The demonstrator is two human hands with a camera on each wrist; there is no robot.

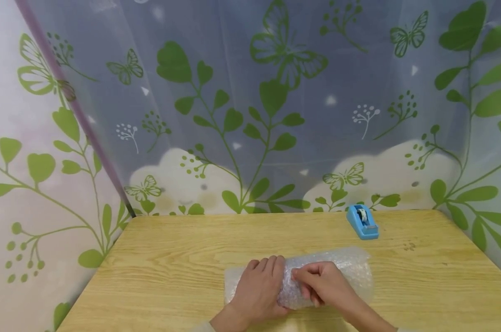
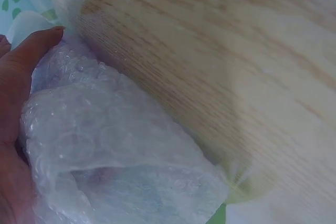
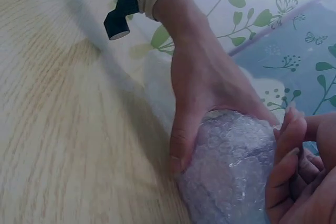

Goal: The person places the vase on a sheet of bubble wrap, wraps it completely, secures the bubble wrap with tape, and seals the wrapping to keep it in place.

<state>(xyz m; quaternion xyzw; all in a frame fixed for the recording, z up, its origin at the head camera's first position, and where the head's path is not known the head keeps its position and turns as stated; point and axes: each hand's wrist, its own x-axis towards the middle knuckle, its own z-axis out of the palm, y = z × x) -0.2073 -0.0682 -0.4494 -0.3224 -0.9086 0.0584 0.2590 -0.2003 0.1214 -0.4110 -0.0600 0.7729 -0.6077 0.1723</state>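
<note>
A bundle of clear bubble wrap lies on its side across the wooden table, rolled into a loose tube. Something faintly purplish shows through its middle; the contents are hidden by the layers. My left hand grips the bundle left of its middle, fingers over the top and thumb along the near side. In the left wrist view, the bubble wrap has a loose, open fold at its end. My right hand has curled fingers, with thumb and index fingertips right at the wrap's surface; I cannot tell whether they pinch anything.
A blue tape dispenser with a roll of tape stands near the back edge of the wooden table, right of centre. Behind the table hangs a curtain printed with leaves and butterflies, which also encloses both sides.
</note>
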